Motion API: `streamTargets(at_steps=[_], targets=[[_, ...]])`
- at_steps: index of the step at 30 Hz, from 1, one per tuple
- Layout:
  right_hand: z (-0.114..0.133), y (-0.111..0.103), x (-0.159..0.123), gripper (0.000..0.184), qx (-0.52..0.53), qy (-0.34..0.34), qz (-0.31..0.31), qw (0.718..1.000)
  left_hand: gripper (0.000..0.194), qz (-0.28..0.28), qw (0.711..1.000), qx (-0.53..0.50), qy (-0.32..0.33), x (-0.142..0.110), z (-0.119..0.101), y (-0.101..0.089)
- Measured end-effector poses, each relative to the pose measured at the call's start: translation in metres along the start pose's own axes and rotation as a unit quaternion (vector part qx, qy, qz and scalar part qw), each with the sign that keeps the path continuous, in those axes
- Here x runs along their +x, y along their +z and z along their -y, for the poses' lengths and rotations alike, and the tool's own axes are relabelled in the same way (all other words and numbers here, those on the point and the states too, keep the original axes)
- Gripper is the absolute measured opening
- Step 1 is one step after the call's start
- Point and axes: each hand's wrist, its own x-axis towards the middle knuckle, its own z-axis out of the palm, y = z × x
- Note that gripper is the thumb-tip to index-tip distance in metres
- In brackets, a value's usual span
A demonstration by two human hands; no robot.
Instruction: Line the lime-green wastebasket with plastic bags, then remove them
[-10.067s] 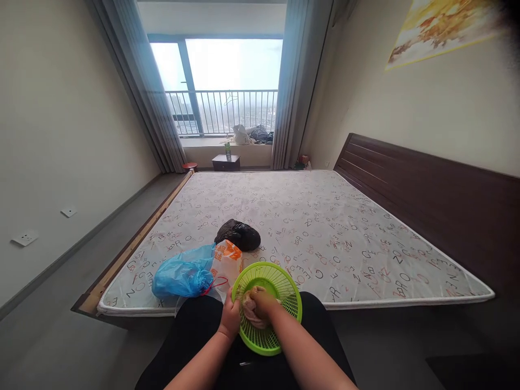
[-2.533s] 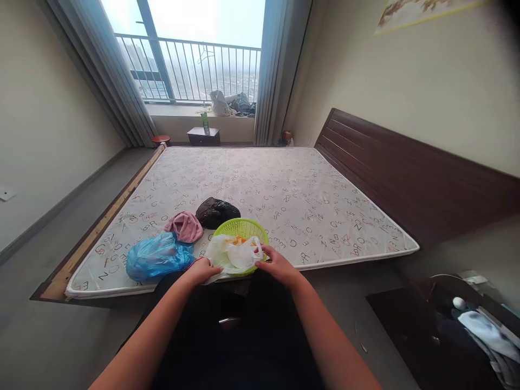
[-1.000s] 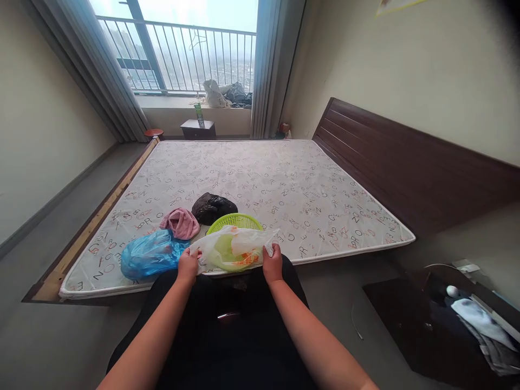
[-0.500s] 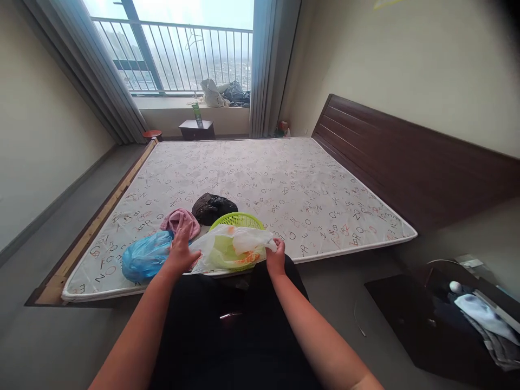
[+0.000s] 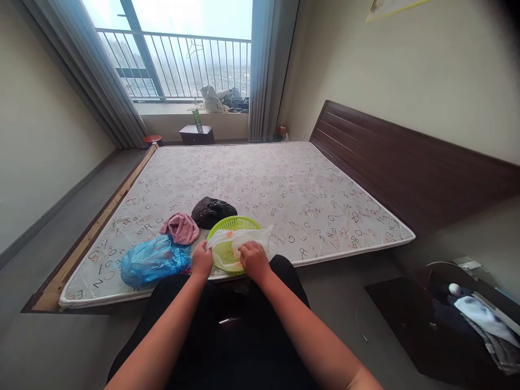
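A thin white plastic bag (image 5: 221, 236) with orange marks is stretched between my two hands, in front of a light-green plastic basket (image 5: 235, 222). My left hand (image 5: 202, 260) is closed on the bag's left end. My right hand (image 5: 254, 260) pinches the bag near its middle, and the right end sticks out loose beyond it. Left of the basket lie a blue plastic bag (image 5: 152, 261) with something inside and a crumpled pink cloth (image 5: 181, 228). A black plastic bag (image 5: 213, 211) rests just behind the basket.
The bare mattress (image 5: 260, 173) with printed letters stretches ahead toward the window. A dark wooden headboard (image 5: 390, 146) stands on the right. At the far side are a small nightstand (image 5: 196, 134) and a red stool (image 5: 153, 140). Clothes (image 5: 479, 314) lie on a dark surface at lower right.
My left hand has gone from open fingers to gripping the bag's left end. My right hand has moved left, from the bag's right end to its middle.
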Motion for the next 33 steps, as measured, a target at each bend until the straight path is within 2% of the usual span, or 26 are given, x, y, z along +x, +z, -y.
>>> streamTargets(at_steps=[2, 4, 7, 10, 13, 16, 19, 21, 24, 26, 28, 30, 33], targets=[[-0.014, 0.008, 0.007, 0.036, -0.033, 0.077, -0.026, 0.996, 0.038, 0.008, 1.0, -0.023, 0.007, 0.0, 0.002, 0.0], [-0.033, 0.014, 0.012, 0.051, -0.04, 0.153, -0.07, 0.985, 0.036, 0.019, 0.998, -0.058, 0.034, -0.001, 0.002, -0.001], [-0.059, 0.018, 0.017, 0.066, -0.011, 0.211, -0.093, 0.973, 0.032, 0.029, 0.994, -0.095, 0.042, -0.002, 0.001, -0.002], [-0.072, 0.011, 0.023, 0.068, -0.005, 0.224, -0.064, 0.972, 0.036, 0.023, 0.988, -0.152, 0.001, 0.001, -0.002, -0.003], [-0.071, -0.005, 0.029, 0.065, -0.033, 0.246, -0.016, 0.968, 0.046, 0.035, 0.975, -0.219, -0.028, 0.008, -0.004, -0.009], [-0.06, -0.016, 0.033, 0.065, -0.064, 0.274, 0.011, 0.959, 0.046, 0.05, 0.988, -0.144, -0.026, 0.016, -0.007, -0.02], [-0.046, -0.016, 0.034, 0.065, -0.078, 0.268, 0.005, 0.96, 0.036, 0.043, 0.998, 0.011, 0.039, 0.02, -0.011, -0.028], [-0.038, -0.012, 0.034, 0.067, -0.064, 0.263, 0.002, 0.963, 0.04, 0.035, 0.993, 0.081, 0.074, 0.02, -0.013, -0.031], [-0.034, -0.01, 0.034, 0.07, -0.037, 0.279, 0.004, 0.959, 0.047, 0.009, 0.987, 0.136, 0.084, 0.02, -0.015, -0.03], [-0.036, -0.015, 0.036, 0.061, -0.023, 0.28, 0.021, 0.959, 0.05, 0.007, 0.986, 0.146, 0.085, 0.021, -0.013, -0.029], [-0.041, -0.021, 0.037, 0.045, -0.024, 0.265, 0.026, 0.964, 0.048, 0.034, 0.988, 0.131, 0.08, 0.024, -0.01, -0.028], [-0.046, -0.024, 0.036, 0.033, -0.04, 0.234, -0.009, 0.971, 0.043, 0.061, 0.991, 0.094, 0.071, 0.026, -0.005, -0.027], [-0.052, -0.023, 0.029, 0.026, -0.043, 0.149, -0.096, 0.983, 0.036, 0.049, 0.997, 0.028, 0.059, 0.024, 0.001, -0.025]])
